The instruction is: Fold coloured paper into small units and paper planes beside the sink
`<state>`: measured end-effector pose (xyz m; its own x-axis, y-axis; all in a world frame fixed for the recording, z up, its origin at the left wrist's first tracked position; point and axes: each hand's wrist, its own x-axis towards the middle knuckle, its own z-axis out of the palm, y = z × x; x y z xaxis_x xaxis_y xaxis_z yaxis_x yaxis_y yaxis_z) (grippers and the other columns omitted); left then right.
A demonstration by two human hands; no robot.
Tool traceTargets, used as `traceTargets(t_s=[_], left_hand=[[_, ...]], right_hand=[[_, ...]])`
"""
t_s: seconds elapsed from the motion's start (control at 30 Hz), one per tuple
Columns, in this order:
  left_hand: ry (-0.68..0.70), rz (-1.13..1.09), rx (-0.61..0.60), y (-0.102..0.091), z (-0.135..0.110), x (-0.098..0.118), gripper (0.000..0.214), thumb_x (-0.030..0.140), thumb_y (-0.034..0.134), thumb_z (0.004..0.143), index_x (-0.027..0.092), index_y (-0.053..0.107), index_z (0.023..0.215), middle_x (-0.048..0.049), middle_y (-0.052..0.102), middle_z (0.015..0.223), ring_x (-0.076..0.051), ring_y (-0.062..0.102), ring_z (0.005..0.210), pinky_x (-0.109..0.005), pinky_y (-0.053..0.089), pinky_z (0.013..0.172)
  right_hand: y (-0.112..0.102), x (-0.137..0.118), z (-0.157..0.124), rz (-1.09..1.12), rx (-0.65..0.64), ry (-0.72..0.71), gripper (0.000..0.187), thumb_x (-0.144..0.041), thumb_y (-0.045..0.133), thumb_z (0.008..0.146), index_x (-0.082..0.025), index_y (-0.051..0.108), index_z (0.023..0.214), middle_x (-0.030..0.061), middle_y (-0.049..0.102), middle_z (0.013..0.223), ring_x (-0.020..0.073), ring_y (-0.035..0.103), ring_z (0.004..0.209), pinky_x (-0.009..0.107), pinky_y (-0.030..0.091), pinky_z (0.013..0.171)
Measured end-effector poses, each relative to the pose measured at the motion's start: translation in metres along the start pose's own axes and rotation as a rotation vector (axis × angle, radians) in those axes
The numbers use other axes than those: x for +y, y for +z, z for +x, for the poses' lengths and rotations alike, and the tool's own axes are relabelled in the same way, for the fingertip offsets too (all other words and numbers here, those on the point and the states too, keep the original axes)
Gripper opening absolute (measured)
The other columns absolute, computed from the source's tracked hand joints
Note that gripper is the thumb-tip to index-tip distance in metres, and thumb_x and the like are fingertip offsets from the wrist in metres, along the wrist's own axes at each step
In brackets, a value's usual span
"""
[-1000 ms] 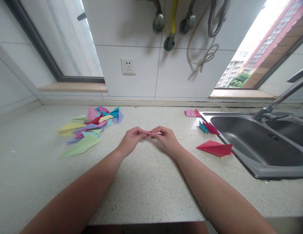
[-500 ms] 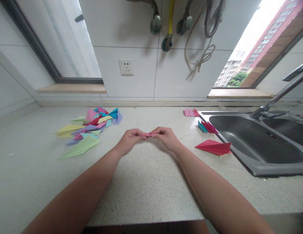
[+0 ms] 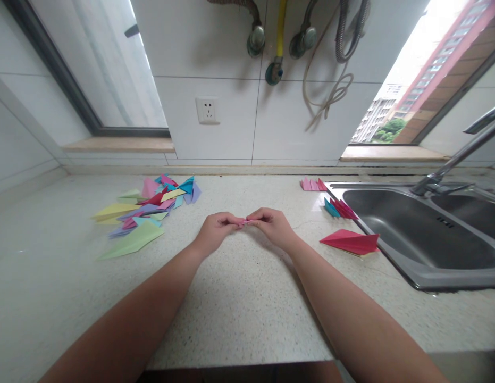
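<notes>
Pink paper (image 3: 244, 222), centred over the bench (image 3: 239, 303), is pinched between closed fingertips of left hand (image 3: 215, 230) and right hand (image 3: 273, 226), less of it visible than before, suggesting a shifted grip

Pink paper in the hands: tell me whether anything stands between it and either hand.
Nothing visible does: the left hand and right hand both pinch the pink paper directly. The colored paper pile lies off to the left, the sink to the right.
</notes>
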<state>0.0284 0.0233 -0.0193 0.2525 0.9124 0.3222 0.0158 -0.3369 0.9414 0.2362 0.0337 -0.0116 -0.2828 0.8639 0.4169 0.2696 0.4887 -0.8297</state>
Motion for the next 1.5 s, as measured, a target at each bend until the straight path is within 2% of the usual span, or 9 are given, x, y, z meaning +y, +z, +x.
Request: traceTargets(t_s=[0.17,0.57,0.83,1.03,1.3,1.5], left_hand=[[0.001,-0.001,-0.018,-0.004,0.001,0.001,0.011,0.028,0.075,0.075,0.020,0.077,0.081,-0.0070,0.076,0.087,-0.022,0.070,0.086,-0.037,0.054,0.084],[-0.075,-0.107,0.034,0.000,-0.001,0.001,0.014,0.029,0.070,0.079,0.016,0.072,0.085,-0.0074,0.075,0.092,-0.021,0.072,0.083,-0.041,0.058,0.085],[-0.073,-0.026,-0.006,-0.003,-0.003,-0.001,0.017,0.030,0.065,0.083,0.015,0.070,0.091,-0.0095,0.074,0.094,-0.020,0.072,0.076,-0.038,0.060,0.073],[0.037,-0.026,-0.006,0.001,-0.001,0.001,0.022,0.028,0.071,0.079,0.017,0.071,0.098,-0.0105,0.072,0.109,-0.021,0.068,0.101,-0.040,0.052,0.095],[0.063,0.091,0.017,-0.003,-0.002,-0.002,0.013,0.020,0.066,0.081,0.018,0.075,0.090,-0.0073,0.075,0.096,-0.020,0.069,0.091,-0.034,0.054,0.084],[0.044,0.088,-0.008,-0.008,-0.001,-0.003,0.013,0.020,0.066,0.080,0.019,0.076,0.088,-0.0067,0.076,0.094,-0.021,0.070,0.093,-0.036,0.052,0.087]], right_hand=[[0.000,-0.001,-0.001,0.013,-0.005,-0.003,0.017,-0.038,0.072,0.080,-0.022,0.074,0.083,0.0058,0.075,0.087,0.0201,0.070,0.084,0.035,0.054,0.080],[0.008,-0.005,-0.003,-0.049,0.052,-0.022,0.016,-0.037,0.070,0.082,-0.021,0.072,0.081,0.0064,0.074,0.084,0.0196,0.068,0.079,0.034,0.053,0.075],[0.012,0.000,-0.004,-0.069,0.060,0.024,0.014,-0.035,0.070,0.082,-0.021,0.072,0.082,0.0052,0.073,0.082,0.0193,0.067,0.077,0.034,0.052,0.073],[0.012,-0.002,-0.005,-0.024,0.056,-0.096,0.015,-0.036,0.067,0.085,-0.022,0.071,0.088,0.0065,0.072,0.092,0.0183,0.067,0.087,0.034,0.052,0.082],[0.016,-0.005,-0.008,-0.041,0.011,-0.115,0.018,-0.038,0.065,0.088,-0.022,0.071,0.090,0.0068,0.072,0.089,0.0180,0.066,0.082,0.032,0.052,0.076],[0.015,-0.007,-0.009,-0.008,0.005,-0.101,0.018,-0.038,0.066,0.086,-0.021,0.072,0.087,0.0072,0.072,0.088,0.0189,0.067,0.084,0.034,0.051,0.078]])
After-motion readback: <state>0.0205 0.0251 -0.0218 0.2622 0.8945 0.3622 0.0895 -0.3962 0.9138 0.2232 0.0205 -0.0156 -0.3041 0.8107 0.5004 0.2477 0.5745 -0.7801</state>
